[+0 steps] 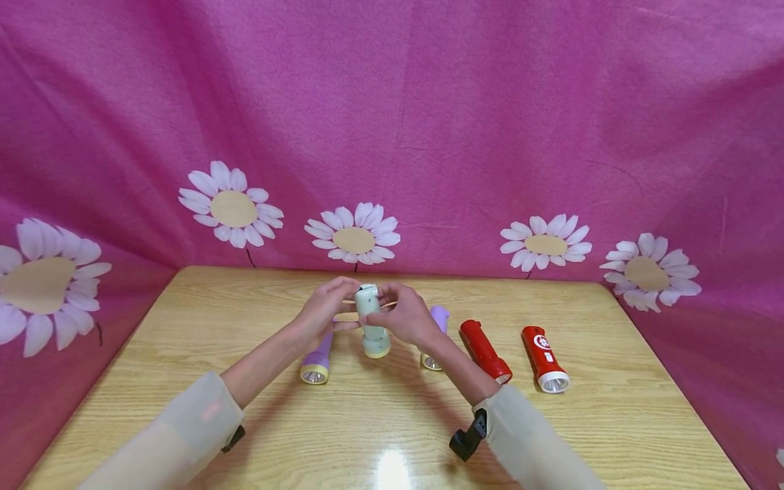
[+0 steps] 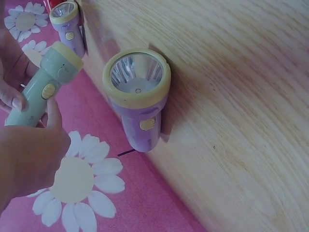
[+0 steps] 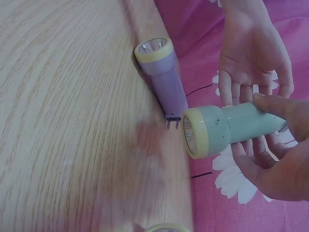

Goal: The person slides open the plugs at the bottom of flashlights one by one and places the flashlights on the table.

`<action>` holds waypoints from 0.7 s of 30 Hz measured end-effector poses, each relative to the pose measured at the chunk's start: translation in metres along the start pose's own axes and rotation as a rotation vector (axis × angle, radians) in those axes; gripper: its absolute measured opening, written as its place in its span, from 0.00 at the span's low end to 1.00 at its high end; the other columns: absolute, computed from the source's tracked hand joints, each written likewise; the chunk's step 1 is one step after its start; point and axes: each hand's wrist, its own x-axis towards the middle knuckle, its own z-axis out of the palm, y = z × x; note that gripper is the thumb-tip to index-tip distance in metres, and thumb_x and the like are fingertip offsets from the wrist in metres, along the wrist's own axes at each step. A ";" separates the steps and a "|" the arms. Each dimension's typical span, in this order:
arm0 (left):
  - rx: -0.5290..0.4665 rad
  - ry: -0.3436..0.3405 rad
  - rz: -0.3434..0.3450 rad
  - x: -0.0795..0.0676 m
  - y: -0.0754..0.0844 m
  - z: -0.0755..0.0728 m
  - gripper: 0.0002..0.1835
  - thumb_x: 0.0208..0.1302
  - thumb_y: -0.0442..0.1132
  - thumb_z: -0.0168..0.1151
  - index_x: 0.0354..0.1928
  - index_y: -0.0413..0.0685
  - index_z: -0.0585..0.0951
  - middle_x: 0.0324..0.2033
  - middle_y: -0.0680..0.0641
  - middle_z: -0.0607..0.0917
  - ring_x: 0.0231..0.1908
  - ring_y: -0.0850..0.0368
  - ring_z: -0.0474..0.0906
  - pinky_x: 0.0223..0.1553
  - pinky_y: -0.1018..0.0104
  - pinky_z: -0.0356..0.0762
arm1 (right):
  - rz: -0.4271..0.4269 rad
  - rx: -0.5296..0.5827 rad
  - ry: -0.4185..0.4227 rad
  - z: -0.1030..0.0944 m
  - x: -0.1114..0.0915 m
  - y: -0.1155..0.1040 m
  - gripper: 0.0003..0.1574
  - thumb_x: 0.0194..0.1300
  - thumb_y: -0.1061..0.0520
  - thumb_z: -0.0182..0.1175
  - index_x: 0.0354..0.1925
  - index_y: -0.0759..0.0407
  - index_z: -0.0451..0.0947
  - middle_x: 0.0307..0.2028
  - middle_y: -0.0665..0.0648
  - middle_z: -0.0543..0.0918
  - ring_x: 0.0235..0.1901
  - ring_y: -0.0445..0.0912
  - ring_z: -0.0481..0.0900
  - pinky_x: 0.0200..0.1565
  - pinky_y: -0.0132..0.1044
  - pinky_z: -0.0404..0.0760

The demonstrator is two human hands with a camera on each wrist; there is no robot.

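A pale green flashlight (image 1: 370, 320) with a cream head rim is held above the table, its lens end lower and toward me in the head view. My right hand (image 1: 404, 316) grips its body between thumb and fingers. From the other side, my left hand (image 1: 324, 309) touches it with extended fingers. In the left wrist view, one fingertip (image 2: 54, 113) of the left hand rests at the cream switch (image 2: 48, 91). A purple flashlight (image 2: 145, 123) lies below the left hand, and metal prongs (image 3: 173, 124) stick out of its tail in the right wrist view.
Another purple flashlight (image 1: 439, 316) lies partly behind the right forearm. Two red flashlights, one plain (image 1: 480, 344) and one with a white emblem (image 1: 540, 350), lie farther right on the wooden table (image 1: 612, 408). Pink flowered cloth (image 1: 429, 136) hangs behind and at the sides.
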 end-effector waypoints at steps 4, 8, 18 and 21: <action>-0.014 0.006 -0.011 0.000 0.001 -0.001 0.12 0.76 0.40 0.49 0.53 0.41 0.74 0.50 0.41 0.76 0.49 0.45 0.76 0.49 0.52 0.83 | -0.007 -0.017 0.004 0.000 -0.001 -0.002 0.29 0.51 0.59 0.78 0.49 0.64 0.77 0.43 0.58 0.84 0.40 0.50 0.84 0.46 0.43 0.83; -0.030 0.007 -0.018 -0.001 0.003 -0.001 0.11 0.76 0.40 0.49 0.50 0.42 0.75 0.50 0.40 0.75 0.50 0.44 0.75 0.50 0.51 0.82 | -0.023 -0.026 0.008 0.000 -0.001 -0.003 0.29 0.51 0.59 0.78 0.49 0.64 0.78 0.43 0.58 0.85 0.39 0.50 0.84 0.46 0.43 0.83; -0.033 0.002 -0.038 -0.001 0.002 -0.001 0.12 0.75 0.39 0.50 0.52 0.40 0.74 0.50 0.41 0.76 0.49 0.46 0.76 0.49 0.51 0.83 | -0.044 -0.032 0.001 0.001 -0.002 0.000 0.30 0.50 0.59 0.79 0.49 0.64 0.78 0.42 0.58 0.85 0.38 0.49 0.84 0.45 0.42 0.83; -0.037 0.001 -0.041 0.000 0.000 -0.002 0.12 0.74 0.39 0.51 0.52 0.39 0.75 0.50 0.41 0.77 0.48 0.46 0.77 0.49 0.51 0.83 | -0.049 -0.026 0.001 0.002 -0.002 0.000 0.29 0.50 0.60 0.79 0.49 0.65 0.78 0.41 0.58 0.85 0.38 0.49 0.84 0.45 0.41 0.84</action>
